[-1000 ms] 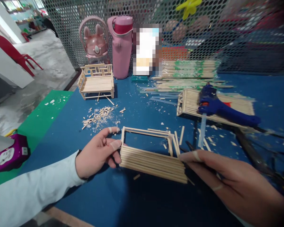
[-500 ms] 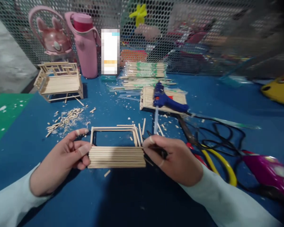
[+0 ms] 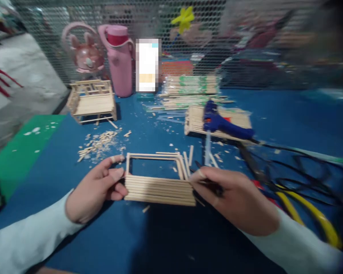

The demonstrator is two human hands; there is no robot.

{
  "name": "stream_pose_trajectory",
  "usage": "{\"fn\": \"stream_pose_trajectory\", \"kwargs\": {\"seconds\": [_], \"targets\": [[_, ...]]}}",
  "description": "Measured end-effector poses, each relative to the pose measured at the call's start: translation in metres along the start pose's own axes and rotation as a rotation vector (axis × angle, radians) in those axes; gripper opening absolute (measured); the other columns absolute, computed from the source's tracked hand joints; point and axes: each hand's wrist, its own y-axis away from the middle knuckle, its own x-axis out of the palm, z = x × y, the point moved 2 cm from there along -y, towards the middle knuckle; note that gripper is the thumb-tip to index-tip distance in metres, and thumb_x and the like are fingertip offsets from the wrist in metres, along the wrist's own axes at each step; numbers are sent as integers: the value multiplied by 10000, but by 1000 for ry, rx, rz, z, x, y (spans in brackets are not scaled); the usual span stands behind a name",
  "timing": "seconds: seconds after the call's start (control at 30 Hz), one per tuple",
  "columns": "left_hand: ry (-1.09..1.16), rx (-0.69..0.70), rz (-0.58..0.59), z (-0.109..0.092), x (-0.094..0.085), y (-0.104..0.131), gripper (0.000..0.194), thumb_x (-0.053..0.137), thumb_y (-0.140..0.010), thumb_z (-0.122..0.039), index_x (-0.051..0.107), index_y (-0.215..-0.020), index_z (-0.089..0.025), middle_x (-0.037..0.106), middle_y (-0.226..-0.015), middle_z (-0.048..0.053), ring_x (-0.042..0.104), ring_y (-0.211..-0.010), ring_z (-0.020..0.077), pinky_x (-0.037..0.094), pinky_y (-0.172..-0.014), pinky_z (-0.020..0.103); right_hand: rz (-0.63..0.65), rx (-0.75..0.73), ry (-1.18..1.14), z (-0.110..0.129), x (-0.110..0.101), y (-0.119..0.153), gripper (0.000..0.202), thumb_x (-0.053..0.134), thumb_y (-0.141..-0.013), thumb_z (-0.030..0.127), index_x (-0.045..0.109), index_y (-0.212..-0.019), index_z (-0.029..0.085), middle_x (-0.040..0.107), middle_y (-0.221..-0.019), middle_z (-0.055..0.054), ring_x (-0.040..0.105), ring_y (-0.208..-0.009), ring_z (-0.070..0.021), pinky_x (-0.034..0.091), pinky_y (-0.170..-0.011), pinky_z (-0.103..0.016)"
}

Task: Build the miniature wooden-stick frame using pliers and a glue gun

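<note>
A small stick frame (image 3: 160,191) was on the blue counter (image 3: 103,247), in front of the person and between the two hands. Its lower part was made of thin sticks placed closely side by side, and its upper part was an open rectangle.

The left hand (image 3: 95,190) was at the left end of this frame. Its fingers were half bent, with the thumb near the edge and the index finger stretched toward the upper corner; I cannot tell if they gripped the frame or only touched it. The right hand (image 3: 237,199) had its fingers closed around a thin dark tool (image 3: 218,188), mostly hidden by the hand, and the fingertips were at the frame's right end. Just beside this end, a few loose sticks (image 3: 191,155) lay on the counter.

Farther back, a blue glue gun (image 3: 215,121) rested on a flat stick panel (image 3: 193,118). Behind it lay stick bundles (image 3: 198,84) in clear and green wrapping. On the left side, a miniature bench (image 3: 95,104) stood behind a pile of stick offcuts (image 3: 103,141), near a pink bottle (image 3: 120,74). Yellow handles (image 3: 317,213) were seen beyond the right forearm, somewhat blurred.
</note>
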Motion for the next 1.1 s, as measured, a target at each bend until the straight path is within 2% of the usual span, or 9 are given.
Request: {"fn": "stream_pose_trajectory", "kwargs": {"seconds": [0.27,0.43,0.53,0.67,0.73,0.83,0.97,1.0,1.1], "targets": [[-6,27,6,-4,0,0,490,640,-780,-148,400,-1208,-140,610,-620,-39,575,-434,61,453,-410,118,75,-36,109,-6,-1,-4,186,494,-860,265,613,-721,233,631,-634,2,576,-548,-132,443,-509,-233],[-68,69,10,0,-1,1,541,678,-755,-246,394,-1205,-146,605,-551,-41,527,-409,55,415,-398,106,-17,-112,95,2,0,0,194,472,-865,183,587,-709,201,598,-626,1,558,-573,-105,424,-546,-208],[-72,81,25,2,-2,-1,464,642,-785,-275,423,-1177,-154,580,-503,-40,519,-417,66,416,-411,117,-64,-122,108,3,5,2,197,466,-864,163,548,-686,189,569,-616,3,531,-567,-98,408,-548,-205],[-59,29,-30,0,-3,2,295,570,-818,-230,477,-1093,-176,606,-659,-12,563,-476,80,445,-439,158,-139,-106,133,-2,7,2,161,493,-850,158,529,-696,191,556,-604,20,502,-536,-92,393,-520,-197],[-107,31,-49,-2,-4,6,278,547,-824,-257,481,-1085,-187,600,-748,-2,549,-468,81,397,-395,160,-175,-109,147,-3,4,3,141,493,-854,164,534,-721,191,558,-612,19,500,-535,-94,397,-519,-199],[-313,225,-100,-6,-6,11,332,508,-843,-388,489,-1118,-203,573,-786,-5,482,-464,78,334,-388,183,-232,-162,179,2,-2,7,131,476,-866,177,539,-752,189,577,-656,-6,525,-588,-116,418,-566,-223],[-695,655,-269,-11,-10,13,362,493,-835,-391,511,-1123,-173,579,-908,31,548,-723,151,436,-689,285,-285,-258,218,16,-1,14,137,465,-870,175,539,-756,189,590,-683,-34,546,-645,-146,434,-629,-260],[-755,675,-264,-11,-11,11,364,487,-831,-374,509,-1124,-160,582,-898,37,549,-740,165,429,-716,303,-297,-281,231,19,1,15,134,467,-870,174,537,-756,189,591,-682,-36,550,-648,-150,439,-634,-264],[-798,582,-139,-7,-10,2,397,455,-825,-318,463,-1172,-125,544,-716,-2,503,-597,154,405,-602,291,-343,-320,269,27,6,17,126,472,-867,174,531,-757,194,596,-679,-37,561,-645,-153,451,-627,-263]]}}
